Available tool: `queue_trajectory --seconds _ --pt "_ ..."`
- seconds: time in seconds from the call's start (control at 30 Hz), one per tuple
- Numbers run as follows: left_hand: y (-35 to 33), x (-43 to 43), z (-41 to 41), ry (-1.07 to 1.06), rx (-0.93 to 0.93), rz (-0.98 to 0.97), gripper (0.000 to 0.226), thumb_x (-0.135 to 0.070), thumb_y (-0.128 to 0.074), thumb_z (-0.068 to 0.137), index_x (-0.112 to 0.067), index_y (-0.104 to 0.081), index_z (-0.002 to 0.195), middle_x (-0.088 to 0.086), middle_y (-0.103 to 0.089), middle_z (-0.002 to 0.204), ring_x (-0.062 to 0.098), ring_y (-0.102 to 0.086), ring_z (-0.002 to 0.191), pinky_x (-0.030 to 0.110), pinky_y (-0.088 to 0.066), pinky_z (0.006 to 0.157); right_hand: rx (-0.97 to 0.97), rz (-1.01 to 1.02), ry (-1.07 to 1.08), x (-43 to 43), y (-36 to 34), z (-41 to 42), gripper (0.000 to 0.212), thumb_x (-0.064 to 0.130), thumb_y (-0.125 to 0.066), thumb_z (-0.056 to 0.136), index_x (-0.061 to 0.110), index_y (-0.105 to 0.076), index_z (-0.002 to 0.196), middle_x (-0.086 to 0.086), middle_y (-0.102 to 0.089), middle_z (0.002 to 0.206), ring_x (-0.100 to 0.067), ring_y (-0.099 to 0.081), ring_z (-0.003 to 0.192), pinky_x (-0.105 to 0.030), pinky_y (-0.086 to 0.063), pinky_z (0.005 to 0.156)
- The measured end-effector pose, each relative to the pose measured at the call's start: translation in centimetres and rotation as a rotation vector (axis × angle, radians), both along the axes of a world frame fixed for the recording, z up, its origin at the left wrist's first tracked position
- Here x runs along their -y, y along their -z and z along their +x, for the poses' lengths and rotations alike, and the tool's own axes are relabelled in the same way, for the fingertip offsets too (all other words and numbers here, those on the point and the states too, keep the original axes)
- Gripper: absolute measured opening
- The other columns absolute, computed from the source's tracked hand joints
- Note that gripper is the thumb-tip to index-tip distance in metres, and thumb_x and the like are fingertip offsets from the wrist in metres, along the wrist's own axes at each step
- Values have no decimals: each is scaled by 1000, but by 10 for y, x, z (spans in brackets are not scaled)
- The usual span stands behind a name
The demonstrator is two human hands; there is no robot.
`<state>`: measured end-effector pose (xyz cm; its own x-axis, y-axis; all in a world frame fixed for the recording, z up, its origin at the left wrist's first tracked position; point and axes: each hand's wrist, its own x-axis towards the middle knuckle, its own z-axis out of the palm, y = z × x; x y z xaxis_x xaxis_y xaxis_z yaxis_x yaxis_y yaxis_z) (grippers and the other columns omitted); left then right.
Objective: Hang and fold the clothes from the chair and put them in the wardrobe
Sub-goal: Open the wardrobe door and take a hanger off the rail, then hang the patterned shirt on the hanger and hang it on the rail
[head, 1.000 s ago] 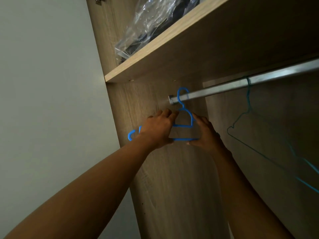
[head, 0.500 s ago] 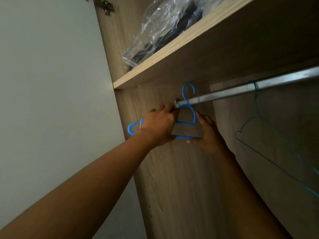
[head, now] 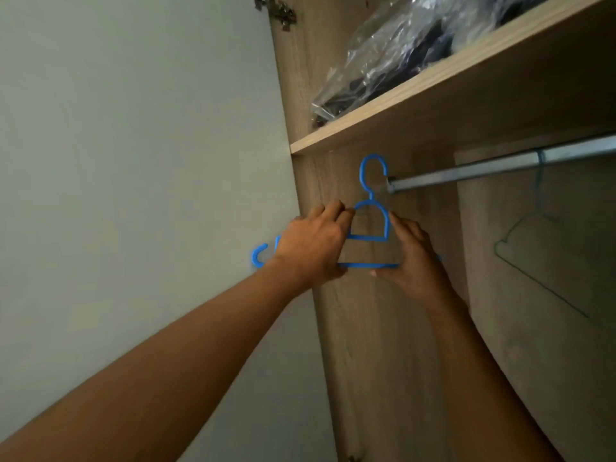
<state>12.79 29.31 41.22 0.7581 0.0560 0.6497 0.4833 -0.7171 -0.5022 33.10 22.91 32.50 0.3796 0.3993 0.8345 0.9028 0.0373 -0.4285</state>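
Open door (head: 133, 128): pale grey, filling left side of view. Wardrobe (head: 366, 361): light wood grain, viewed from below looking up.

Shelf (head: 433, 85): across top right. On it, clear plastic bag (head: 400, 45) with dark contents, not identifiable.

Metal rail (head: 483, 168): under shelf, running right from side panel.

Left hand (head: 313, 251): raised in front of side panel, fingers curled over left shoulder of blue hanger (head: 366, 237); thumb hidden. Firm grip.

Right hand (head: 413, 258): fingers laid along right shoulder of same hanger, thumb tucked under bottom bar. Pinch grip, closed on plastic.

Blue hanger: upright between both hands, flat against side panel, bare. Hook just beside left end of rail, apparently not round it.

Thin wire hanger (head: 539, 181): on rail, well to right, bare.

Second blue hook (head: 256, 256): poking out left of left wrist, rest hidden behind hand; holder not determinable.

Metal hinge (head: 280, 11): top edge, at door joint.
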Motion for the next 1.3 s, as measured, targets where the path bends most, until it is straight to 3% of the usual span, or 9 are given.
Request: queue_trajectory --seconds 0.3,0.5,0.67,0.87,1.1,1.3 --pt "3 69 -168 -137 87 -56 96 -56 -79 73 -20 -32 148 -1 -42 137 21 -50 117 37 -53 83 159 -66 -101 49 -17 -158 117 32 -92 63 23 -23 156 -1 -36 153 -22 -34 140 -44 -38 112" --pt "6 119 -321 -282 198 -108 100 -65 -79 67 -25 -35 148 -7 -45 136 17 -52 115 35 -54 77 331 -152 -232 78 -37 -293 117 49 -86 66 37 -11 155 7 -36 147 -20 -37 133 -52 -40 106" --pt "2 158 -451 -399 287 -109 99 -71 -77 64 -25 -42 145 -9 -49 133 14 -55 110 31 -55 73 469 -136 -318 91 -59 -412 118 60 -82 64 34 -13 156 5 -42 139 -23 -43 121 -46 -45 96" --pt "11 199 -587 -539 401 -38 96 -73 -73 67 -20 -46 143 -4 -53 134 17 -58 111 32 -56 78 613 -89 -438 101 -77 -549 114 60 -79 70 36 -7 155 2 -38 143 -25 -38 128 -51 -39 102" --pt "40 196 -699 -758 442 -89 98 -72 -70 67 -17 -46 144 2 -52 137 18 -58 112 35 -53 88 645 -89 -627 54 -55 -678 112 58 -78 72 34 -7 155 -1 -37 146 -28 -36 133 -57 -35 106" --pt "95 117 -751 -859 418 -188 98 -73 -71 67 -20 -43 145 0 -50 139 19 -56 117 38 -55 90 611 -184 -730 -45 9 -737 111 56 -78 73 35 -6 155 0 -35 148 -27 -35 135 -59 -32 108"
